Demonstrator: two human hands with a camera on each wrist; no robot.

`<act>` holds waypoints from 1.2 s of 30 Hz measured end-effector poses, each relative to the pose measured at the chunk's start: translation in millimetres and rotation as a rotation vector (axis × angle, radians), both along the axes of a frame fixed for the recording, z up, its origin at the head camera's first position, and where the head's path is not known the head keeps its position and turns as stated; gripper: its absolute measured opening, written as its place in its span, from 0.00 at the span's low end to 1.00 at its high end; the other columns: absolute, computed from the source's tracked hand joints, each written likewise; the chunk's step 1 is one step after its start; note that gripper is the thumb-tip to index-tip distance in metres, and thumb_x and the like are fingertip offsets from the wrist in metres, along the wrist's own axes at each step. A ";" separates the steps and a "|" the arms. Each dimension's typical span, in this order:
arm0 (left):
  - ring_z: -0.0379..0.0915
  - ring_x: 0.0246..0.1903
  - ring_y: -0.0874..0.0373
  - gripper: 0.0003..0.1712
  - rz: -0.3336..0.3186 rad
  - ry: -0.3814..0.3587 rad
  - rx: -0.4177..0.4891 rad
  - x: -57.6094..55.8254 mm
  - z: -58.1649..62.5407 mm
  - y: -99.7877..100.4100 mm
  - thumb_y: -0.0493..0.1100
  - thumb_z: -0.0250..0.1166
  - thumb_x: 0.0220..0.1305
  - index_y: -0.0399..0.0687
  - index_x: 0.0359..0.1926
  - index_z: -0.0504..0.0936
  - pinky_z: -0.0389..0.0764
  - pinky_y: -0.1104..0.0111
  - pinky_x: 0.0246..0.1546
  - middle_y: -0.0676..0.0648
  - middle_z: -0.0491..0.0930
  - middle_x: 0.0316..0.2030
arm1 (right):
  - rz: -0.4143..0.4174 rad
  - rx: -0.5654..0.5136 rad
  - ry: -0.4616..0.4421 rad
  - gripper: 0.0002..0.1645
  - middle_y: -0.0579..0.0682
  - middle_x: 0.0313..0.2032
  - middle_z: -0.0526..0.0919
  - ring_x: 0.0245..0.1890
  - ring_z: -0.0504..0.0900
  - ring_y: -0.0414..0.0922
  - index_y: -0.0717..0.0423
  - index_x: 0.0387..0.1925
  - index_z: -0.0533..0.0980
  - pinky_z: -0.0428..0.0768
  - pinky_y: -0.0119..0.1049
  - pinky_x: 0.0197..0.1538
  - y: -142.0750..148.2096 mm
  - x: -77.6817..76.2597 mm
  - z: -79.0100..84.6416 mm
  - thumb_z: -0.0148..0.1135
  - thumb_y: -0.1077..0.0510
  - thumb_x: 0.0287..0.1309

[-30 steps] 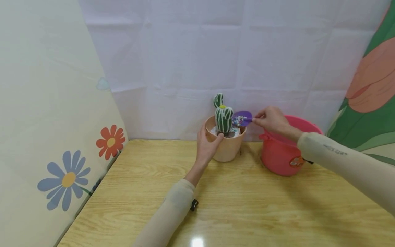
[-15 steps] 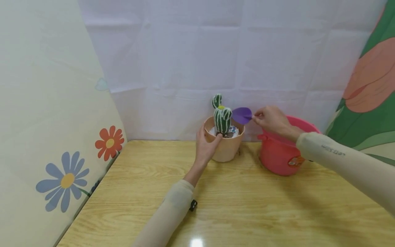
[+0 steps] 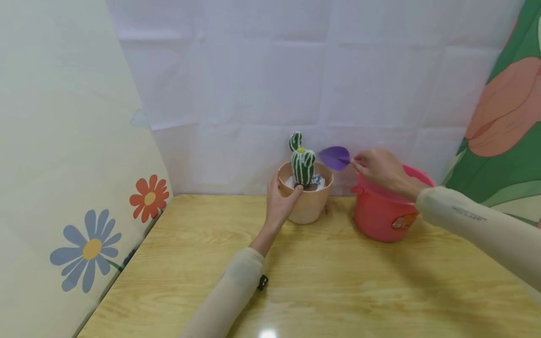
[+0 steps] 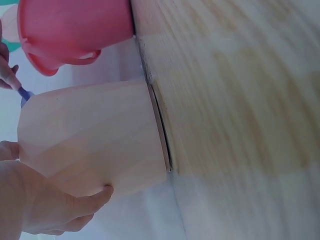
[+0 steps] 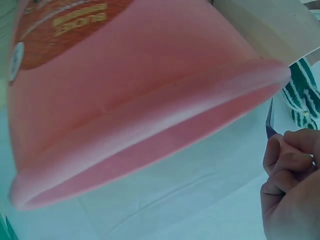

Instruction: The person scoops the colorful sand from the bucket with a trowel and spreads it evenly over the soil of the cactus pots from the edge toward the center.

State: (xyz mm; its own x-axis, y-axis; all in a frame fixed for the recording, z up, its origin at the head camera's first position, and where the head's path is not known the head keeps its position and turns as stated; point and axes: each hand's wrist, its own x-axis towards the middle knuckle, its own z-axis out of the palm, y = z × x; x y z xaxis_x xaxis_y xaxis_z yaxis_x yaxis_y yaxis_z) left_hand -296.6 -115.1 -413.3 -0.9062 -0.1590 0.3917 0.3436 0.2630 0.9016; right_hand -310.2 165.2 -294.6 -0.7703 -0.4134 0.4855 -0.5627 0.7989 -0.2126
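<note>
A peach-coloured flower pot (image 3: 307, 206) stands at the back of the table, holding a green and white knitted cactus (image 3: 302, 169). White filling and small coloured beads (image 3: 318, 180) lie around the cactus's base. My left hand (image 3: 280, 202) grips the pot's left side, thumb over the front rim; in the left wrist view its fingers (image 4: 95, 201) lie along the wall. My right hand (image 3: 378, 169) pinches the handle of a small purple toy shovel (image 3: 335, 158), whose bare blade tilts beside the cactus, above the pot's right rim. In the right wrist view, curled fingers surround its pink handle (image 5: 286, 149).
A pink-red bucket (image 3: 380, 220) stands right of the pot, under my right forearm. White cloth (image 3: 253, 84) hangs directly behind the table (image 3: 203, 263). A flower-printed panel (image 3: 84, 141) borders the left side, and a green printed one (image 3: 486, 173) the right.
The shovel's blade carried coloured beads a second ago; they left it for the pot, and the blade is bare. My right hand has drawn back slightly right. The left hand keeps its grip.
</note>
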 end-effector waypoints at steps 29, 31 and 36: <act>0.78 0.41 0.50 0.13 0.057 0.576 -0.135 21.5 28.4 6.5 0.31 0.61 0.66 0.34 0.52 0.80 0.82 0.62 0.44 0.41 0.80 0.45 | 0.090 -0.121 0.144 0.09 0.59 0.36 0.89 0.33 0.88 0.55 0.64 0.41 0.87 0.85 0.53 0.35 30.2 30.1 -6.8 0.68 0.61 0.65; 0.79 0.39 0.53 0.14 -0.001 0.606 -0.179 24.3 28.3 15.5 0.30 0.61 0.66 0.34 0.52 0.80 0.82 0.66 0.42 0.42 0.81 0.43 | 0.073 -0.117 0.131 0.11 0.60 0.37 0.88 0.35 0.88 0.56 0.65 0.42 0.86 0.85 0.54 0.36 34.6 32.6 -5.1 0.68 0.61 0.65; 0.80 0.38 0.56 0.13 -0.131 0.614 -0.251 31.7 26.2 48.8 0.29 0.63 0.65 0.35 0.50 0.80 0.83 0.68 0.38 0.43 0.83 0.41 | 0.029 -0.090 0.126 0.12 0.61 0.38 0.88 0.34 0.87 0.56 0.65 0.43 0.86 0.84 0.53 0.34 49.9 40.7 -0.5 0.67 0.59 0.66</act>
